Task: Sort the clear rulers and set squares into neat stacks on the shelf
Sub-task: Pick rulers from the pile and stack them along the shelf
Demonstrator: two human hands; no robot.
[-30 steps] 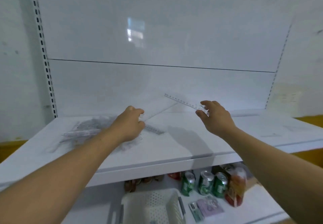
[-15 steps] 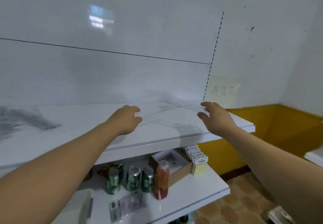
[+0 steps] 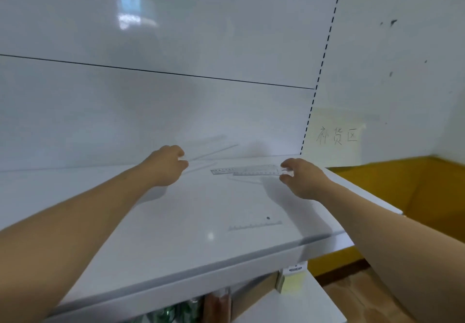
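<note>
Right hand (image 3: pixel 303 178) pinching the end of a clear plastic ruler (image 3: pixel 251 170) flat on the glossy white shelf (image 3: pixel 176 222), left hand (image 3: pixel 168 165) closed on a thin clear strip, another clear ruler (image 3: pixel 255 225) lying near the front edge

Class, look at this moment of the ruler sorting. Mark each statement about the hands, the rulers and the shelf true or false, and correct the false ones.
1. The right hand pinches the end of a clear ruler. True.
2. The left hand rests flat and open on the shelf. False: it is closed, holding something clear and thin.
3. Another ruler lies alone near the shelf's front edge. True.
4. A handwritten paper sign hangs left of the hands. False: it is on the wall to the right.
</note>
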